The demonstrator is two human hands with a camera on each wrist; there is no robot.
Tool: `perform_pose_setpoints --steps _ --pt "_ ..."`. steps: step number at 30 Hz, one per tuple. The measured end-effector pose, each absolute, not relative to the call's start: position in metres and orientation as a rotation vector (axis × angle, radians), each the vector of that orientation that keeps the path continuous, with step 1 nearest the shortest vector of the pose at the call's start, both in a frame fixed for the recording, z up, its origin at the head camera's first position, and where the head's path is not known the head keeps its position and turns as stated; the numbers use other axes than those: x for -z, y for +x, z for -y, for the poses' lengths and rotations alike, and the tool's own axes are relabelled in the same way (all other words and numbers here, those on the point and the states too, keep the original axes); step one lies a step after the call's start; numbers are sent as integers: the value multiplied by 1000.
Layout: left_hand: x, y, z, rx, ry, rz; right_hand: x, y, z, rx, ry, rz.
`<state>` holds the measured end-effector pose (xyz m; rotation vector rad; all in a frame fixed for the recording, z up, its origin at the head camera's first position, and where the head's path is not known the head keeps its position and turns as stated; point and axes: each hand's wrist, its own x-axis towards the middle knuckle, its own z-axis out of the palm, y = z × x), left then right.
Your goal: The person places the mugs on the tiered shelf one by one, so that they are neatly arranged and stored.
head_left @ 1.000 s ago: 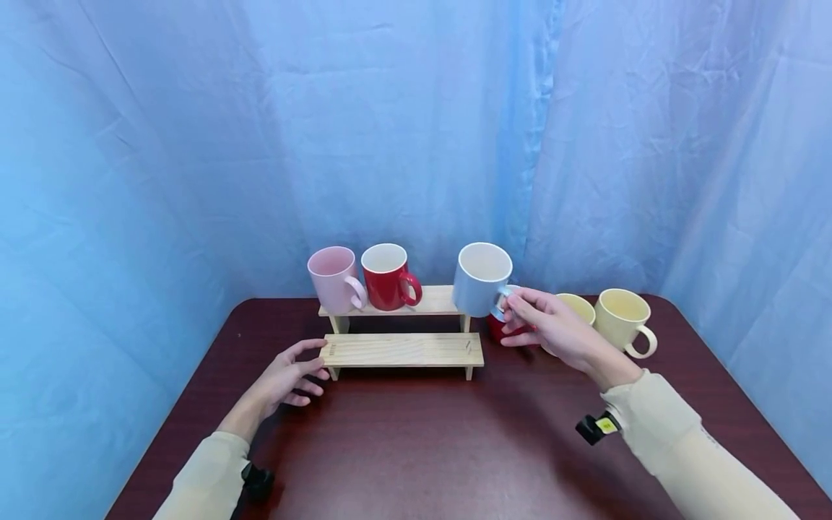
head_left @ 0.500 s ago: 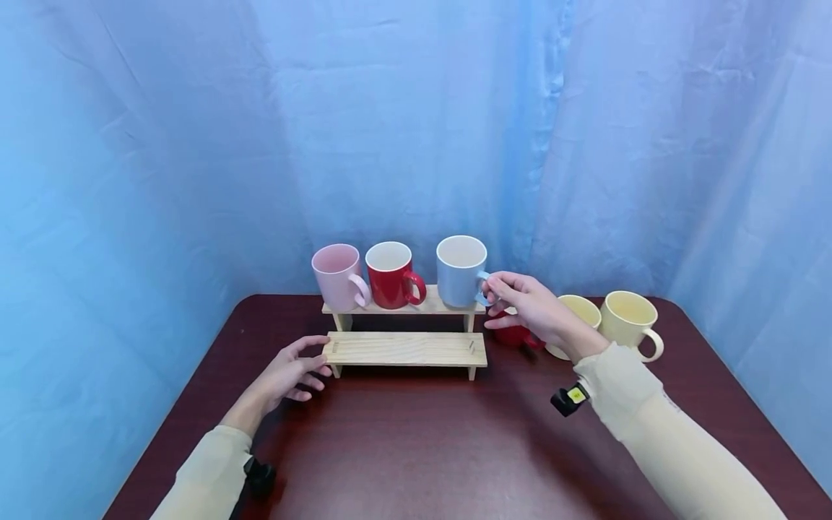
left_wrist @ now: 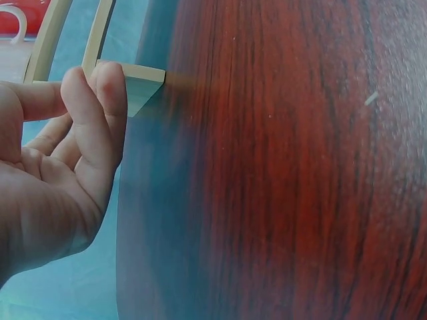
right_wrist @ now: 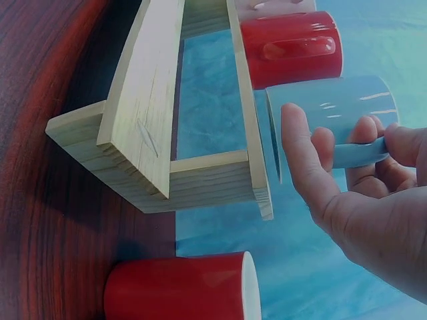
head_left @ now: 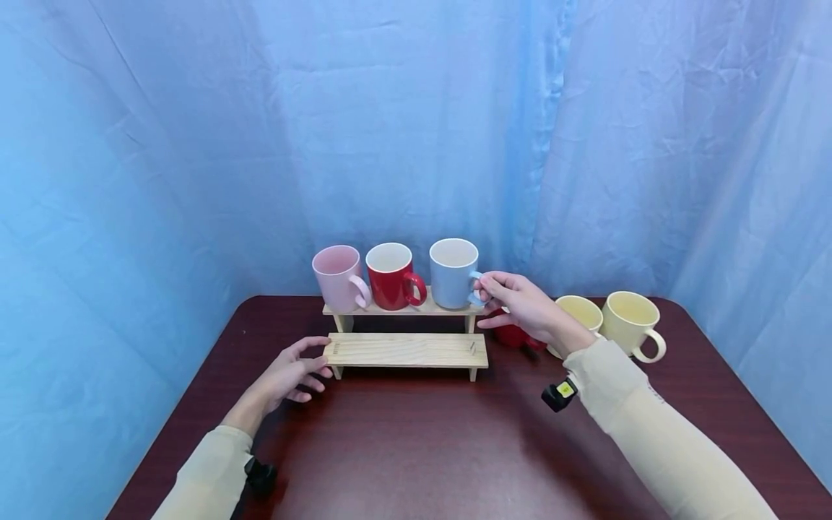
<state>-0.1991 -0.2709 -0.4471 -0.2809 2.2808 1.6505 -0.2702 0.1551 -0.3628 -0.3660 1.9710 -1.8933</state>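
A light blue mug [head_left: 453,276] is upright at the right part of the upper board of a wooden two-tier rack [head_left: 404,349]. My right hand [head_left: 523,307] pinches its handle; in the right wrist view a narrow gap seems to show between mug base and board. To its left on that board stand a red mug [head_left: 388,280] and a pink mug [head_left: 338,282], handles to the right. My left hand [head_left: 289,372] holds the left end of the lower board between thumb and index finger, other fingers loosely bent. The left wrist view partly hides this contact.
Another red mug [right_wrist: 177,287] stands on the dark table [head_left: 403,448] right of the rack, partly behind my right hand in the head view. Two yellow mugs stand farther right, the outer yellow mug [head_left: 627,328] with its handle outward. Blue curtains [head_left: 416,144] surround the table.
My right hand has carried the blue mug leftward, from over the rack's right end to beside the red mug, then slightly down. My left hand has stayed at the lower board.
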Motion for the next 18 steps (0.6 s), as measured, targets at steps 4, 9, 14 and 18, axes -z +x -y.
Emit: perform_pose_setpoints --steps 4,9,14,18 --pt "448 -199 271 -1652 -288 -2282 366 -271 -153 1885 -336 -1957" --pt "447 -198 271 -1652 -282 -2278 370 -270 -152 1893 -313 -1947" --pt "446 -197 272 -1657 -270 -2270 371 -270 -153 1890 -307 -1953" --pt "445 -196 271 -1652 -248 -2278 372 -269 -153 1889 -303 -1958"
